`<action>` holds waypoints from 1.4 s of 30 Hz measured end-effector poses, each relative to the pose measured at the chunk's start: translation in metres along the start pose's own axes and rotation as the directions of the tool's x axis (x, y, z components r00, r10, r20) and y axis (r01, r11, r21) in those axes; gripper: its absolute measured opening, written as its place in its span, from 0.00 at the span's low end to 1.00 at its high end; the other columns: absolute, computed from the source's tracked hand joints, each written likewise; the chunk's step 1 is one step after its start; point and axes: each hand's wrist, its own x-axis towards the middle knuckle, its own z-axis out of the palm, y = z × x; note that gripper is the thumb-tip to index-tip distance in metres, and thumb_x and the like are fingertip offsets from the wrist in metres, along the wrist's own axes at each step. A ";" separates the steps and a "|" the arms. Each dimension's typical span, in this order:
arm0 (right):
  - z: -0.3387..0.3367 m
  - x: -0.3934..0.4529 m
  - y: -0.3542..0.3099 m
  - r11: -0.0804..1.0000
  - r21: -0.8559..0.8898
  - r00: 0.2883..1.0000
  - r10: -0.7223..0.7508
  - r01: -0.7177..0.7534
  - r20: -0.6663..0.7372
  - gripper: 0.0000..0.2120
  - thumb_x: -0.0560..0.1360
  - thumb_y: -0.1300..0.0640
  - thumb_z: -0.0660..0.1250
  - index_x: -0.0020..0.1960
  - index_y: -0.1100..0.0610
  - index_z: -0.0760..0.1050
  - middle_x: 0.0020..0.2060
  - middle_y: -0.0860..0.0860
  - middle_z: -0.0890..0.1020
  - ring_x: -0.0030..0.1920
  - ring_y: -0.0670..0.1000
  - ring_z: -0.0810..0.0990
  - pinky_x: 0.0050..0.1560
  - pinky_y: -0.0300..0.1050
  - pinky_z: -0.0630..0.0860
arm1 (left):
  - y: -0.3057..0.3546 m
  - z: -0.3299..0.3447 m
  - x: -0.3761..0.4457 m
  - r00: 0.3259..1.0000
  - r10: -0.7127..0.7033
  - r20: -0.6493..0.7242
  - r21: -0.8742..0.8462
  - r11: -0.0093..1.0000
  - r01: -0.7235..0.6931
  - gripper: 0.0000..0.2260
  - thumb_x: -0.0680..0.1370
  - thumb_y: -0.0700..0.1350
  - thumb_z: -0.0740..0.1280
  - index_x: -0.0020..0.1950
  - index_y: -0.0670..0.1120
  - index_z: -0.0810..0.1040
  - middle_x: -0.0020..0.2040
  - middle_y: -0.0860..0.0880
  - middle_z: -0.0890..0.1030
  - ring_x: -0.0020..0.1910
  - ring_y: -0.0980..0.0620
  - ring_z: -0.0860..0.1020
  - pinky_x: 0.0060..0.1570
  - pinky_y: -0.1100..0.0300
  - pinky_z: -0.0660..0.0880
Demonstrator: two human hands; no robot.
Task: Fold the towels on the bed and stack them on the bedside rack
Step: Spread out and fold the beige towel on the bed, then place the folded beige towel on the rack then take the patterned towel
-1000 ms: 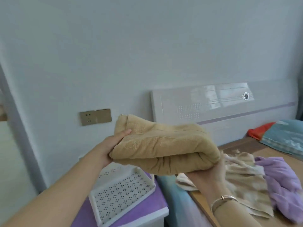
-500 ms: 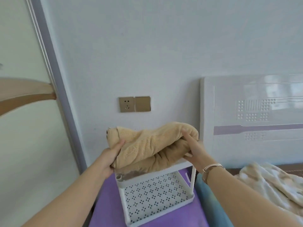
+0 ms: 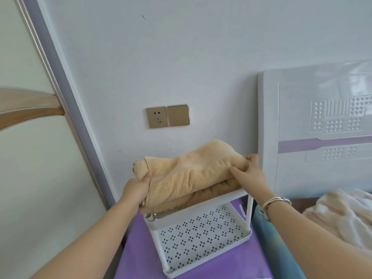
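Head view: folded tan towel (image 3: 193, 174), carried over from the bed, is now set on rack (image 3: 201, 206) top, gripped by left hand (image 3: 136, 188) at 9 o'clock, right hand (image 3: 249, 172) at 3 o'clock; release is due.

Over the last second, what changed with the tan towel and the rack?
The folded tan towel was carried from mid-air over the bed leftward and set on the top shelf of the white rack. The left hand and right hand keep their grip on its ends. The lower shelf stays bare.
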 end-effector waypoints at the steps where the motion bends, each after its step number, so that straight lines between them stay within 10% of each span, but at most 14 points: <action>1: 0.001 -0.001 0.003 0.999 -0.051 0.999 -0.007 0.005 -0.034 0.21 0.72 0.53 0.65 0.61 0.52 0.60 0.52 0.55 0.75 0.53 0.57 0.74 0.50 0.49 0.71 | 0.000 0.004 0.001 0.999 0.030 -0.012 0.106 0.994 -0.029 0.24 0.80 0.60 0.58 0.39 0.39 0.74 0.28 0.45 0.73 0.27 0.48 0.72 0.33 0.57 0.70; 5: 0.006 -0.002 -0.001 0.919 -0.371 0.979 -0.183 0.137 -0.090 0.26 0.72 0.58 0.58 0.69 0.47 0.63 0.66 0.52 0.68 0.65 0.59 0.66 0.66 0.57 0.64 | 0.005 0.014 0.001 0.996 0.082 -0.024 0.285 0.956 -0.072 0.23 0.81 0.56 0.57 0.53 0.34 0.71 0.34 0.39 0.78 0.31 0.45 0.76 0.36 0.58 0.72; 8: 0.005 -0.003 -0.001 0.903 -0.401 0.987 -0.158 0.151 0.015 0.25 0.73 0.58 0.55 0.69 0.43 0.63 0.66 0.52 0.67 0.60 0.60 0.72 0.62 0.59 0.70 | -0.004 0.017 -0.002 0.968 0.215 -0.130 0.337 0.928 -0.160 0.22 0.80 0.55 0.58 0.58 0.36 0.64 0.45 0.36 0.80 0.31 0.45 0.77 0.29 0.58 0.71; 11: -0.007 -0.005 0.000 0.886 -0.438 0.988 -0.134 0.152 0.071 0.23 0.74 0.58 0.54 0.67 0.44 0.64 0.62 0.54 0.68 0.53 0.63 0.75 0.57 0.56 0.74 | -0.017 0.019 -0.004 0.927 0.320 -0.196 0.475 0.858 -0.195 0.23 0.78 0.61 0.54 0.55 0.40 0.66 0.45 0.41 0.80 0.42 0.40 0.79 0.45 0.54 0.72; 16: -0.024 -0.023 -0.005 0.856 -0.504 0.992 -0.074 0.116 0.101 0.20 0.73 0.56 0.55 0.65 0.46 0.63 0.55 0.54 0.66 0.49 0.63 0.74 0.56 0.54 0.73 | -0.008 0.015 -0.005 0.999 0.027 0.028 0.113 0.993 -0.030 0.17 0.82 0.53 0.56 0.66 0.45 0.61 0.41 0.42 0.75 0.28 0.48 0.71 0.28 0.60 0.67; 22: -0.034 -0.056 -0.001 0.828 -0.555 0.996 -0.049 0.084 0.078 0.20 0.74 0.54 0.56 0.65 0.45 0.62 0.51 0.52 0.63 0.47 0.62 0.73 0.54 0.53 0.71 | 0.013 0.017 0.011 0.990 0.137 0.045 0.189 0.972 -0.143 0.17 0.81 0.49 0.58 0.66 0.40 0.69 0.61 0.40 0.76 0.60 0.40 0.74 0.55 0.52 0.71; 31: -0.015 -0.076 -0.015 0.854 -0.509 0.994 -0.080 0.108 0.076 0.20 0.74 0.58 0.56 0.65 0.49 0.63 0.51 0.54 0.65 0.44 0.62 0.75 0.54 0.53 0.73 | 0.008 -0.002 -0.002 0.981 0.183 -0.061 0.265 0.951 -0.161 0.20 0.80 0.43 0.56 0.72 0.41 0.60 0.52 0.42 0.74 0.42 0.46 0.75 0.37 0.55 0.68; 36: -0.015 -0.073 -0.009 0.855 -0.505 0.987 -0.043 0.116 0.154 0.25 0.76 0.56 0.54 0.72 0.46 0.57 0.64 0.56 0.65 0.58 0.63 0.74 0.60 0.58 0.72 | 0.002 -0.008 -0.017 0.784 0.621 0.023 0.642 0.591 -0.487 0.21 0.81 0.55 0.48 0.70 0.55 0.69 0.74 0.48 0.67 0.72 0.41 0.64 0.69 0.40 0.61; 42: -0.037 -0.092 0.004 0.708 -0.675 0.965 -0.036 0.207 0.259 0.28 0.80 0.44 0.48 0.76 0.39 0.39 0.78 0.50 0.43 0.77 0.57 0.43 0.71 0.68 0.46 | -0.003 -0.003 -0.043 0.880 0.398 0.261 0.744 0.498 -0.446 0.25 0.81 0.61 0.41 0.75 0.57 0.61 0.78 0.53 0.56 0.78 0.47 0.51 0.72 0.36 0.45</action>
